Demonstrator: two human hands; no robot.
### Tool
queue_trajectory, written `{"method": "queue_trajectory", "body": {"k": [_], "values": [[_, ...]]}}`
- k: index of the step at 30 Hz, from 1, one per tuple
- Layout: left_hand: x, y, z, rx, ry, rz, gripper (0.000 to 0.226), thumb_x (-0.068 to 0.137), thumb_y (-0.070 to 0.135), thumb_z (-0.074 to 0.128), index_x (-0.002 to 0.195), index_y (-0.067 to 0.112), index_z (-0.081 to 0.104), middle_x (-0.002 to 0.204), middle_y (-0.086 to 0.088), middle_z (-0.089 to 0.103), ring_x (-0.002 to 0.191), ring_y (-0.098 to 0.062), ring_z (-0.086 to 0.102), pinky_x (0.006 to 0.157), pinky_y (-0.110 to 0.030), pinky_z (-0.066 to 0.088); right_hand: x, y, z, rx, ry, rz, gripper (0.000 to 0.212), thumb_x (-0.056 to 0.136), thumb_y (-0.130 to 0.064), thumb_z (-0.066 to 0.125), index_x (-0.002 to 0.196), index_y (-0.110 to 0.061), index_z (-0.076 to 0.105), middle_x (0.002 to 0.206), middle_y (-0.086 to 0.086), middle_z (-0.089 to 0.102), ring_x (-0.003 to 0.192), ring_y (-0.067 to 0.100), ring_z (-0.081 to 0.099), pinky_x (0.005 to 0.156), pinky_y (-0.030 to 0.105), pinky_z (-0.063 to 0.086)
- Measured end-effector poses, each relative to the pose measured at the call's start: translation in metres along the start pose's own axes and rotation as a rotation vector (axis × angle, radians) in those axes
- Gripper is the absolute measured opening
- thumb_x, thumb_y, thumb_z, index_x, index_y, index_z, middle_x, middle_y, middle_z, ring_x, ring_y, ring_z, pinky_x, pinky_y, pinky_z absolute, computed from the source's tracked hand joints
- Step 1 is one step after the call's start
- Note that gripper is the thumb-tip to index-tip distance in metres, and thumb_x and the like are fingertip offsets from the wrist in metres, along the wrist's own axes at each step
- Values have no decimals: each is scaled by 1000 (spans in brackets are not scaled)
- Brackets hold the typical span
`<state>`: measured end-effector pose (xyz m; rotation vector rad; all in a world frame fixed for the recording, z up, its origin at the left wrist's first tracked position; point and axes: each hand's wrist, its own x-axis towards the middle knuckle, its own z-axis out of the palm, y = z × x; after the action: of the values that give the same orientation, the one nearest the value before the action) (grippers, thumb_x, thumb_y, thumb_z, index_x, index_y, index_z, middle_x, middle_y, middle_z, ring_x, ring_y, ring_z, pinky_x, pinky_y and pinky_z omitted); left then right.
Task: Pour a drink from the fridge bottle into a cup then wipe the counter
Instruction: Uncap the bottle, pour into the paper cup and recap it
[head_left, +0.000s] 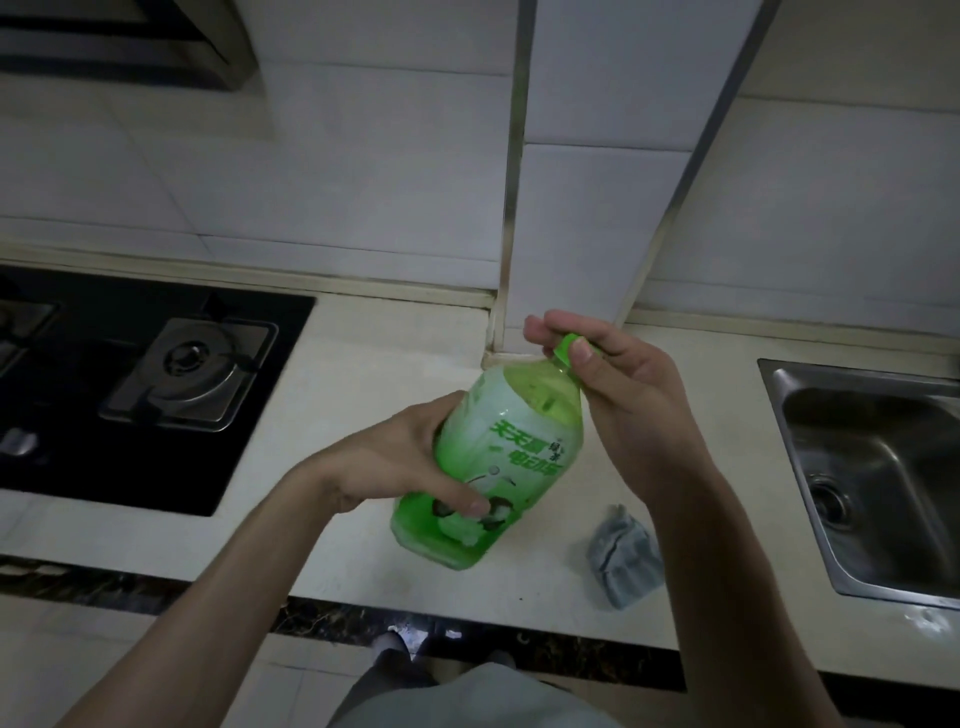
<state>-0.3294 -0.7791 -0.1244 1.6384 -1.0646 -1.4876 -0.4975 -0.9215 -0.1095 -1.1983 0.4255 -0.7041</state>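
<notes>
A green plastic drink bottle (506, 457) with a green and white label is held tilted above the pale counter (363, 364). My left hand (400, 462) grips its lower body from the left, thumb across the label. My right hand (608, 379) pinches the green cap (563, 347) at the bottle's top, fingers curled around it. A crumpled grey cloth (623, 561) lies on the counter to the right of the bottle's base, partly behind my right forearm. No cup is in view.
A black gas hob (130, 395) with a steel burner is set into the counter on the left. A steel sink (878, 478) sits at the right. White wall tiles and a boxed column stand behind. The counter's dark front edge runs below.
</notes>
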Motion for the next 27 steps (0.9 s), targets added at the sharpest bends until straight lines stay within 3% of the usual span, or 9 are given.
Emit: {"method": "queue_trajectory", "body": {"k": [3, 6, 9, 12, 14, 16, 21, 27], "values": [[7, -8, 10, 228, 270, 9, 83, 56, 22, 94, 125, 37, 51, 112, 14, 68, 105, -9, 65, 89, -38, 56, -1, 14, 8, -92, 321, 90, 20, 91, -11, 61, 108, -7, 70, 102, 7, 75, 101, 17, 69, 85, 27, 51], [8, -14, 12, 224, 310, 28, 84, 55, 25, 94, 124, 40, 50, 113, 17, 66, 108, -9, 62, 88, -36, 56, -3, 15, 15, -128, 375, 82, 21, 91, -12, 63, 110, -6, 70, 99, 3, 76, 94, 10, 71, 72, 16, 52], [2, -12, 2, 69, 162, 26, 81, 60, 9, 92, 128, 31, 53, 118, 6, 69, 110, -15, 66, 93, -43, 56, 1, 4, 15, -177, 207, 24, 22, 92, -15, 61, 111, -6, 69, 105, 5, 75, 104, 13, 69, 81, 19, 53], [-8, -8, -6, -43, -30, 26, 79, 67, -12, 81, 131, 23, 52, 123, -4, 69, 114, -24, 66, 93, -42, 55, 1, -6, 12, -165, -84, -50, 31, 94, -20, 53, 120, -7, 63, 119, 11, 69, 120, 24, 61, 105, 40, 43], [-12, -10, -9, -76, -118, 39, 75, 69, -19, 75, 127, 25, 56, 123, -8, 69, 115, -27, 66, 90, -38, 56, -1, -8, 11, -144, -239, -91, 34, 94, -16, 51, 125, -3, 59, 125, 17, 64, 124, 31, 56, 109, 45, 39], [-13, -13, -10, -95, -150, 53, 73, 68, -21, 73, 123, 25, 59, 122, -11, 69, 115, -29, 65, 89, -39, 56, -4, -7, 12, -104, -291, -106, 34, 93, -12, 51, 124, 0, 58, 126, 21, 63, 125, 35, 55, 109, 46, 40], [-6, -13, 2, -73, -25, 49, 75, 65, -15, 81, 127, 19, 56, 119, -6, 71, 111, -25, 67, 92, -42, 56, -9, 3, 11, -35, -54, -117, 31, 88, -14, 58, 116, -2, 64, 103, 14, 72, 113, 35, 63, 97, 44, 50], [4, -5, 27, 2, 283, 94, 75, 55, 10, 94, 119, 30, 59, 110, 6, 72, 103, -14, 69, 90, -44, 58, -5, 3, 0, -78, 169, -173, 30, 90, -18, 57, 113, -2, 66, 101, 16, 71, 106, 30, 66, 91, 39, 53]]}}
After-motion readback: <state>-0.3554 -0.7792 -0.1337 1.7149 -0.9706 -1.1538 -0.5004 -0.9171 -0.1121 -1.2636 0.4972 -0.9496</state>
